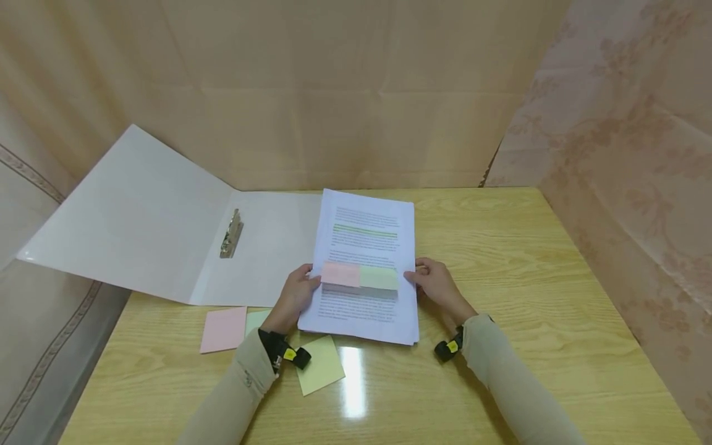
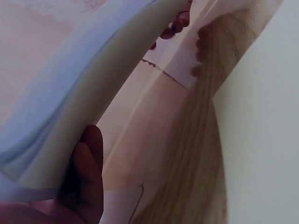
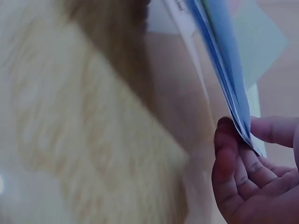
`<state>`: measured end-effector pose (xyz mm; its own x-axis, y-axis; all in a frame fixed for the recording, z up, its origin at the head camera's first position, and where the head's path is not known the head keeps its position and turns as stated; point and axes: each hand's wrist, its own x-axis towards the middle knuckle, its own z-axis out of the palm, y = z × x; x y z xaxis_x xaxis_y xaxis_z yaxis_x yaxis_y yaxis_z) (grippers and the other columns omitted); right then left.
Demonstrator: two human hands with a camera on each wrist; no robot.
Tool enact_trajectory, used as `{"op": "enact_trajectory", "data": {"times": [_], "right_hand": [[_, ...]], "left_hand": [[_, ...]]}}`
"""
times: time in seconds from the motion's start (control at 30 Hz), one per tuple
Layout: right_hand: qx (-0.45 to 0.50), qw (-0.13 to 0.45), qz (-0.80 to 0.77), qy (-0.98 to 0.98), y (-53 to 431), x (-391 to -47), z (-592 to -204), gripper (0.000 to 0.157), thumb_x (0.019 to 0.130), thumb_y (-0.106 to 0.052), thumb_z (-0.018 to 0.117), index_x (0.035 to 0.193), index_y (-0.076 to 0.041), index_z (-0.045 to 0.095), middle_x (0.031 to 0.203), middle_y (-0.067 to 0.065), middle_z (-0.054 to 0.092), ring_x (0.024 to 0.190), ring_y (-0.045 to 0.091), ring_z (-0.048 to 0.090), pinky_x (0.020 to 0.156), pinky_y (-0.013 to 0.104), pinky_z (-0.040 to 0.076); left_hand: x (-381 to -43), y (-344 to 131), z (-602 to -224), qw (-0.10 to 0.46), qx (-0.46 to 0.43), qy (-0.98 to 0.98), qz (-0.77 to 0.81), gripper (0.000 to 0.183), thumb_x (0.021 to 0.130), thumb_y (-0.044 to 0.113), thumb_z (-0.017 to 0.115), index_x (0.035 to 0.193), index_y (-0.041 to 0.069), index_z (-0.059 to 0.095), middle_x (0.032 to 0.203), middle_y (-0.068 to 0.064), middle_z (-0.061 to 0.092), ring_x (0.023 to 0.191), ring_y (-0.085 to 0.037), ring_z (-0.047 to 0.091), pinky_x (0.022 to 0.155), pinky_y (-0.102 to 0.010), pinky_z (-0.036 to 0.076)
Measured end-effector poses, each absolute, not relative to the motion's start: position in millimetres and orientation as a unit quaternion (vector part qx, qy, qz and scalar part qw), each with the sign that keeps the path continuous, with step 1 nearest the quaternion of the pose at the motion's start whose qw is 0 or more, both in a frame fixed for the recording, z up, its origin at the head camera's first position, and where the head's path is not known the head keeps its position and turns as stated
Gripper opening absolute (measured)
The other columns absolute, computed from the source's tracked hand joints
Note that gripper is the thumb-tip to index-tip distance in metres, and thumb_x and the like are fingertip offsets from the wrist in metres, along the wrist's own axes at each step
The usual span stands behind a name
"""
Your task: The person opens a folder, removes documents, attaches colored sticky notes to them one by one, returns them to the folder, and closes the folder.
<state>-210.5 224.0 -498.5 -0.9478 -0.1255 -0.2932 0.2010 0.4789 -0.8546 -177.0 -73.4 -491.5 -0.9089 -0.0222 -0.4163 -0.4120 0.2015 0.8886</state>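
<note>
A stack of printed sheets (image 1: 367,207), with a line highlighted in green on its top page, is held above the table by both hands. My left hand (image 1: 295,295) grips its left edge; in the left wrist view, curled fingers (image 2: 88,172) lie under the bowed paper. At the right edge my right hand (image 1: 439,287) pinches the sheets between thumb and fingers, as the right wrist view shows of the paper edges (image 3: 219,60). Across the lower half of the top page lie a pink sticky note (image 1: 340,273) and a light green sticky note (image 1: 378,278), side by side.
A white binder (image 1: 139,216) lies spread at the left, its cover raised, with a metal clip (image 1: 231,235) inside. Pink (image 1: 224,330), green (image 1: 256,319) and yellow (image 1: 322,366) sticky note pads lie on the wooden table (image 1: 528,278). Curtains hang behind and beside it.
</note>
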Motion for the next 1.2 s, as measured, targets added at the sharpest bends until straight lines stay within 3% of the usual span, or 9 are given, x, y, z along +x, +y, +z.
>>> {"op": "enact_trajectory", "data": {"times": [0.1, 0.33, 0.63, 0.9, 1.2], "right_hand": [[0.044, 0.179, -0.536, 0.824, 224.6, -209.9, -495.3, 0.037, 0.095, -0.023, 0.06, 0.124, 0.0, 0.059, 0.096, 0.009, 0.07, 0.078, 0.014, 0.058, 0.07, 0.026, 0.046], [0.05, 0.246, -0.597, 0.762, 224.4, -208.5, -494.7, 0.046, 0.098, -0.023, 0.057, 0.14, -0.004, 0.052, 0.129, 0.016, 0.063, 0.096, 0.013, 0.064, 0.079, 0.026, 0.051], [0.069, 0.222, -0.618, 0.751, 225.9, -207.8, -494.5, 0.043, 0.097, -0.021, 0.059, 0.136, -0.004, 0.056, 0.126, 0.015, 0.065, 0.092, 0.013, 0.063, 0.077, 0.026, 0.051], [0.075, 0.221, -0.621, 0.748, 225.6, -208.0, -494.7, 0.041, 0.097, -0.021, 0.059, 0.135, -0.005, 0.058, 0.127, 0.014, 0.065, 0.094, 0.013, 0.065, 0.078, 0.026, 0.052], [0.069, 0.208, -0.631, 0.744, 225.4, -208.2, -498.1, 0.041, 0.096, -0.017, 0.06, 0.134, -0.001, 0.057, 0.124, 0.018, 0.066, 0.09, 0.011, 0.067, 0.076, 0.025, 0.052]], "left_hand": [[-177.4, -73.6, -492.7, 0.164, -0.143, 0.753, 0.621, 0.034, 0.101, 0.016, 0.043, 0.134, 0.01, 0.05, 0.107, -0.012, 0.067, 0.086, -0.018, 0.065, 0.073, -0.028, 0.049], [-177.9, -74.4, -495.1, 0.166, -0.133, 0.75, 0.626, 0.038, 0.101, 0.018, 0.046, 0.136, 0.005, 0.047, 0.112, -0.016, 0.067, 0.085, -0.018, 0.067, 0.072, -0.028, 0.051], [-181.4, -81.6, -494.7, 0.154, -0.143, 0.772, 0.601, 0.043, 0.1, 0.025, 0.048, 0.14, 0.01, 0.046, 0.126, -0.016, 0.062, 0.102, -0.024, 0.065, 0.08, -0.029, 0.05], [-184.4, -99.1, -486.2, 0.126, -0.114, 0.792, 0.587, 0.036, 0.099, 0.018, 0.049, 0.132, 0.001, 0.051, 0.11, -0.019, 0.067, 0.079, -0.016, 0.062, 0.069, -0.025, 0.05], [-202.5, -144.9, -464.1, 0.096, -0.119, 0.84, 0.521, 0.039, 0.103, 0.021, 0.043, 0.137, 0.002, 0.048, 0.125, -0.02, 0.057, 0.107, -0.028, 0.06, 0.087, -0.032, 0.052]]}}
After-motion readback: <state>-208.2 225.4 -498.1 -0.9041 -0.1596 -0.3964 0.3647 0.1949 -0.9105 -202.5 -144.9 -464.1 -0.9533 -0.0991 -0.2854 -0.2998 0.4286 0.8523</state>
